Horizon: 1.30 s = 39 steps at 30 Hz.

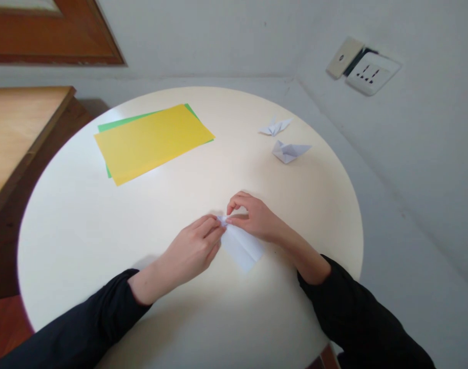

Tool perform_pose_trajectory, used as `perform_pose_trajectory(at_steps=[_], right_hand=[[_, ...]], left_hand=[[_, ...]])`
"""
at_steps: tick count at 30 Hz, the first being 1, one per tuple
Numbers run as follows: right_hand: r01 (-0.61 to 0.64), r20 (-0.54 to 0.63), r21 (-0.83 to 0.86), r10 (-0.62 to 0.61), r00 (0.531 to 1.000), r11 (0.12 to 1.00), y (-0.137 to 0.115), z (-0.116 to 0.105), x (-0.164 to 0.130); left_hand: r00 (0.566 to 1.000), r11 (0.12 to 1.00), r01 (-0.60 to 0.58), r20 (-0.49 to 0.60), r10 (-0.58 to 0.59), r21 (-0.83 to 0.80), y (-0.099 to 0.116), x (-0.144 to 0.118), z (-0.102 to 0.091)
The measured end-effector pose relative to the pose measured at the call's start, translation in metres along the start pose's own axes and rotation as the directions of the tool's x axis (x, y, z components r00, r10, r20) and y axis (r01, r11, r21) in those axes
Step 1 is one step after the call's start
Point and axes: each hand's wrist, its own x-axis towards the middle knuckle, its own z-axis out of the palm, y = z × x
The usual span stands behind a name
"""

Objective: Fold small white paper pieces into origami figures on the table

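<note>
Left hand: Your left hand (pixel 191 251) comes in from the lower left and lies low on the round table (pixel 65 220). The fingers are close together and point up and to the right. Their tips press down on the left edge of the white paper (pixel 241 247).

Right hand: Your right hand (pixel 253 218) comes in from the lower right. The wrist is bent, and the fingers curl to the left. The thumb and first finger pinch the top corner of the white paper.

White paper: It is folded to a point. It lies flat on the table, between your two hands and just below the fingertips. The top tip sits right where the fingers of both hands meet.

Sleeves: Both arms wear dark sleeves (pixel 357 312). The bottom edge of the view cuts them off.

Hard to see: The small folds at the tip are hidden under your fingers. You cannot tell how many layers the paper has.

Far from the fingers: A yellow sheet (pixel 153 141) lies on a green sheet (pixel 114 124), well up and to the left. Two small folded paper shapes (pixel 290 151) sit well up and to the right.
</note>
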Motion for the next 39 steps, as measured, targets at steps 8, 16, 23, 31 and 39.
perform_pose_trajectory(at_steps=[8,16,23,31,39], right_hand=[[0.014,-0.015,-0.016,-0.014,1.0,1.0,0.001,0.002,0.0],[-0.018,-0.056,0.018,0.019,0.998,1.0,0.003,0.004,-0.001],[-0.029,-0.068,-0.187,0.017,0.998,0.982,0.003,0.005,-0.006],[-0.185,-0.117,-0.327,0.155,0.981,0.927,0.004,0.0,-0.007],[-0.109,-0.274,-0.241,0.04,0.961,0.964,0.017,-0.007,-0.007]], left_hand=[[0.999,1.0,0.02,0.029,-0.02,-0.014,0.001,-0.001,0.001],[0.995,0.998,0.057,0.082,-0.059,0.031,0.004,-0.002,0.002],[0.998,0.988,0.003,0.065,-0.013,0.155,0.004,-0.003,0.003],[0.993,0.98,-0.059,0.112,0.038,0.191,0.005,-0.006,0.007],[0.998,0.965,-0.056,0.012,0.055,0.255,0.0,-0.004,0.009]])
